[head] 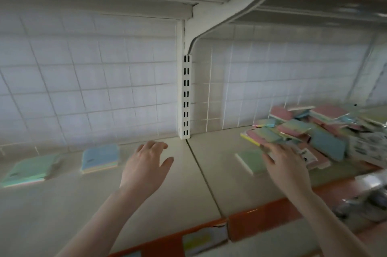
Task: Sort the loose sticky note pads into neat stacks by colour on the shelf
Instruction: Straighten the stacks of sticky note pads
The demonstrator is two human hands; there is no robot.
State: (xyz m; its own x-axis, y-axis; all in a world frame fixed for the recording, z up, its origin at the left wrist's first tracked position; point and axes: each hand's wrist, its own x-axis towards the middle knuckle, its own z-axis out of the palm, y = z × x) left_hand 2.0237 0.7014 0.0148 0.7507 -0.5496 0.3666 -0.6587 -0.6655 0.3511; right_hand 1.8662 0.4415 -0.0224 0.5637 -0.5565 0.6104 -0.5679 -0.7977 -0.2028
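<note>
left hand open, right hand seemingly relaxed

One head-worn view — close, facing forward and slightly down at the shelf, somewhat blurred.

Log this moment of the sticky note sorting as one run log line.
left hand open over shelf | right hand reaching into loose pile | green pad, blue pad set apart left
</note>
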